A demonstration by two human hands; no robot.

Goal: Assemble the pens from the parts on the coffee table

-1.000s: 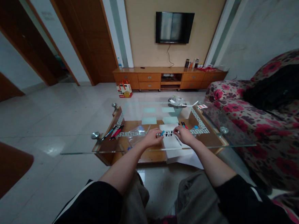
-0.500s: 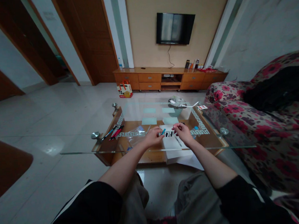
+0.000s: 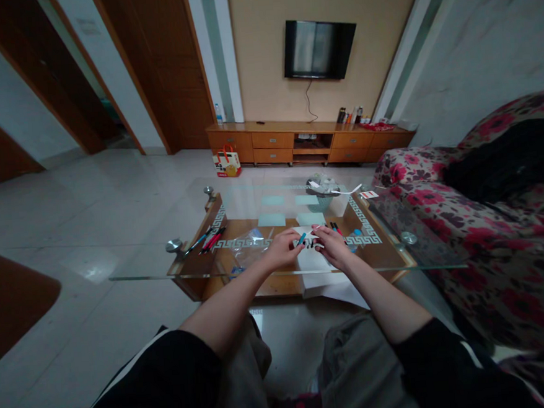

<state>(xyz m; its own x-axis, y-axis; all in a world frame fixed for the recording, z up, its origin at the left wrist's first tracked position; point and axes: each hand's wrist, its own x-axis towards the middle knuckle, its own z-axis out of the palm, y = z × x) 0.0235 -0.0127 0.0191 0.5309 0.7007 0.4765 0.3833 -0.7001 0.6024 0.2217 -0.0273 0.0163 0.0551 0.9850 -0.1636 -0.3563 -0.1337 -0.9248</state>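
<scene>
My left hand (image 3: 284, 248) is closed, pinching a short blue pen part (image 3: 302, 239) that looks like a cap or barrel end. Close beside it, my right hand (image 3: 331, 246) has its fingers bent together around a slim, pale, pen-like piece (image 3: 317, 230), too small to make out well. Both hands hover over white paper (image 3: 312, 262) on the glass coffee table (image 3: 258, 272). Small black pieces (image 3: 310, 245) show between the hands, partly hidden by the right fingers. Red and black pens (image 3: 336, 227) lie just beyond my right hand.
Several blue, red and black pens (image 3: 214, 240) lie at the table's left. A clear plastic bag (image 3: 249, 246) is left of my left hand. A basket (image 3: 323, 191) with crumpled plastic shows at the far right side. A flowered sofa (image 3: 430, 199) stands to the right.
My right hand has moved down and closer to my left hand. The slim piece that lay on the paper no longer shows there. The blue part has shifted slightly right.
</scene>
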